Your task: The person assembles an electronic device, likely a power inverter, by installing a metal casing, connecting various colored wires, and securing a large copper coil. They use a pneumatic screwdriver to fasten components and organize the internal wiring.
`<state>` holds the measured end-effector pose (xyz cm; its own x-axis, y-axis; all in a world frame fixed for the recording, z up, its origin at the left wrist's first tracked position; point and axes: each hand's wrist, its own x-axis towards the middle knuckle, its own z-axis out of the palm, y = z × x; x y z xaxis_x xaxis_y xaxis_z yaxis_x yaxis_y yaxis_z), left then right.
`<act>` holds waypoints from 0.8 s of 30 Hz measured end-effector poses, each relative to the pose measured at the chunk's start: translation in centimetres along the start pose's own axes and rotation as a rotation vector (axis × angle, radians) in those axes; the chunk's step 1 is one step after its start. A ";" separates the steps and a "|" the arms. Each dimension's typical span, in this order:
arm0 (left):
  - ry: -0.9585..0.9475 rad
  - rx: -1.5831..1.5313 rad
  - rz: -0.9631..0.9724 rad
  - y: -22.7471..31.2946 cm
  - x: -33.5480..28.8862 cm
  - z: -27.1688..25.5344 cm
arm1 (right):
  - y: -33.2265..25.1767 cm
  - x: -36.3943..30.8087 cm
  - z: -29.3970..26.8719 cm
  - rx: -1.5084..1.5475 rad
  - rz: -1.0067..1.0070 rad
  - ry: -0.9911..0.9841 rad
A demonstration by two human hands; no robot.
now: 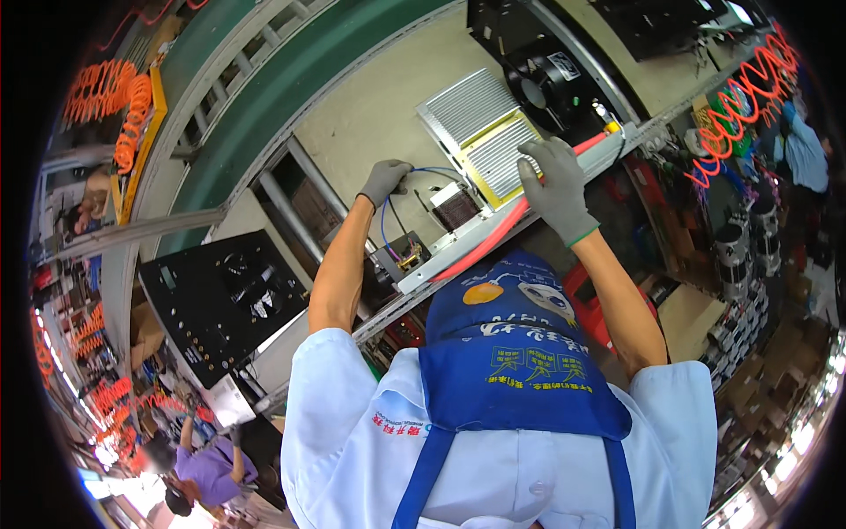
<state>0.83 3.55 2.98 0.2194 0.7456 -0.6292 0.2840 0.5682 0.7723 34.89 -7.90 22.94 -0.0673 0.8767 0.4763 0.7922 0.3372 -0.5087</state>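
Note:
My left hand point(385, 182), in a grey glove, pinches a thin blue wire point(434, 169) that runs past the fingers on both sides. Just to its right, a dark transformer point(456, 210) is on a metal chassis strip point(520, 208), with a small black part with coloured wires point(407, 253) at the strip's near left end. My right hand point(560, 189), also gloved, is curled at the edge of a finned aluminium heat sink with a yellow border point(504, 159). A small striped piece shows at its fingertips, too small to name. A red tube point(485, 247) passes beneath this hand.
Another finned metal block point(463, 104) and a black fan point(548, 88) sit farther back. A black panel point(220, 295) lies at the left beside metal rollers point(291, 207). Orange coiled hoses point(745, 110) hang at both sides. A person in purple point(211, 472) is at the lower left.

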 end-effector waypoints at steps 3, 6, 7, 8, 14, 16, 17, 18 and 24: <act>-0.093 0.246 -0.092 -0.2 0.5 0.6 | -1.5 -1.1 -1.7 -0.036 0.011 0.095; 0.014 0.337 0.040 -2.5 1.1 -1.3 | -3.5 -3.3 -3.8 0.015 0.143 0.204; -0.019 0.239 -0.006 -2.6 0.9 -1.4 | -3.7 -4.6 -4.5 0.037 0.185 0.234; -0.047 0.145 -0.085 -3.1 0.2 -1.7 | -3.4 -5.5 -4.9 0.035 0.237 0.219; 0.057 -0.305 -0.022 -8.7 -2.0 -5.8 | -3.1 -15.9 -6.8 0.070 0.536 0.222; 0.223 -0.346 -0.243 -11.1 -3.8 -5.8 | -2.7 -20.2 -6.9 0.153 0.748 0.201; 0.282 -0.338 -0.319 -12.9 -5.3 -5.6 | -2.7 -22.1 -7.2 0.147 0.786 0.194; 0.322 -0.314 -0.369 -14.4 -6.7 -4.9 | -2.7 -24.0 -7.5 0.139 0.826 0.189; 0.028 0.080 -0.369 -20.2 -13.1 5.9 | -2.5 -36.7 -10.1 0.096 1.018 0.130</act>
<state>-2.29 -19.73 -4.88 0.0632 0.5056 -0.8604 0.4118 0.7722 0.4840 41.48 -44.37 13.98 0.6788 0.7206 -0.1414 0.3850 -0.5132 -0.7671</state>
